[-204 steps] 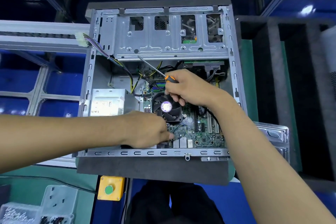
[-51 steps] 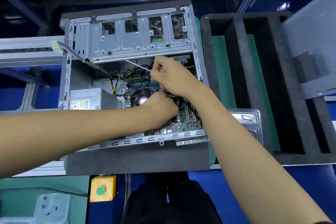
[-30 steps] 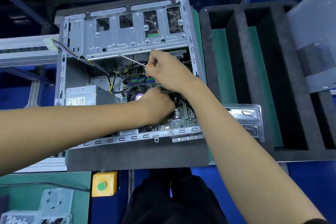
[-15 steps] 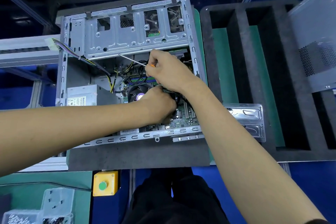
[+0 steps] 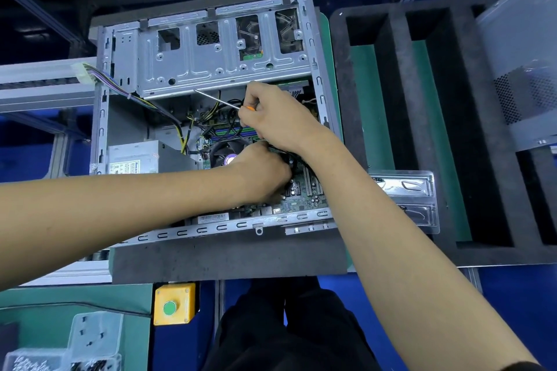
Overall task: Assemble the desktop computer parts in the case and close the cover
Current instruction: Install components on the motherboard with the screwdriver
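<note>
An open grey computer case [image 5: 102,117] lies on a dark foam pad. Inside are the green motherboard [image 5: 304,199], a black CPU fan [image 5: 221,153], a grey power supply [image 5: 135,156] and bundled cables [image 5: 180,132]. My right hand [image 5: 280,120] grips an orange-handled screwdriver [image 5: 223,103], its shaft pointing up-left under the drive cage [image 5: 223,54]. My left hand [image 5: 262,173] reaches onto the motherboard beside the fan, fingers curled downward; what they touch is hidden.
A black foam tray with slots [image 5: 422,135] sits right of the case, a clear plastic blister pack [image 5: 407,199] against it. The grey side cover [image 5: 521,48] leans at far right. A yellow button box [image 5: 173,304] and a clear screw box [image 5: 90,343] sit near me.
Over the last second both hands stay almost in place inside the case. Earlier, my left hand moved from the board's front edge to beside the fan, under my right hand.
</note>
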A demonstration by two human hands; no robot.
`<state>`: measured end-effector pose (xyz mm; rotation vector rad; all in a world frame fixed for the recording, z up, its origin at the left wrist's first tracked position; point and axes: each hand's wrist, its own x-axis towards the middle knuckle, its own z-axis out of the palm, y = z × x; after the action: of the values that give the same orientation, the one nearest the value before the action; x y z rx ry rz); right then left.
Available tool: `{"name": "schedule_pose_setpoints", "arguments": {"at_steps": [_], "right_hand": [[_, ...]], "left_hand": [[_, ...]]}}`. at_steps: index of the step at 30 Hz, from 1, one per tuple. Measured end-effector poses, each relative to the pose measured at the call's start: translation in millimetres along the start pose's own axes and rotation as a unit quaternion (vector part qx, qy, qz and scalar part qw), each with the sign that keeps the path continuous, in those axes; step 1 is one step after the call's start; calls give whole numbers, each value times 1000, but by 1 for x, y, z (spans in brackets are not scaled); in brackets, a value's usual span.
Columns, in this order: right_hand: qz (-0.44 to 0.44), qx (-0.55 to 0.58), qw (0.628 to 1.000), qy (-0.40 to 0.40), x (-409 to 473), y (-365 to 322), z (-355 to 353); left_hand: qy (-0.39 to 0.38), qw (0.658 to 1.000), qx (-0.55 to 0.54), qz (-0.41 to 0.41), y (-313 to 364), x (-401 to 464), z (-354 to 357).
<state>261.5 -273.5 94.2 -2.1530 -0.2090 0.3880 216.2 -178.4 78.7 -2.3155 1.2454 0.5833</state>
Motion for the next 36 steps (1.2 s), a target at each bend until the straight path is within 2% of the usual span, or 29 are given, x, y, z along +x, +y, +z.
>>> {"name": "schedule_pose_setpoints", "arguments": {"at_steps": [13,25,36], "right_hand": [[1,-4,1000,1,-1,0,0],[0,-18,1000,2,-1,1,2],[-3,-19,1000,6,-1,1,2]], "left_hand": [[6,1000,-2,-2,4,-3,-3],[14,999,47,7,7,-4,5],[12,1000,6,-23,8,-6,0]]}}
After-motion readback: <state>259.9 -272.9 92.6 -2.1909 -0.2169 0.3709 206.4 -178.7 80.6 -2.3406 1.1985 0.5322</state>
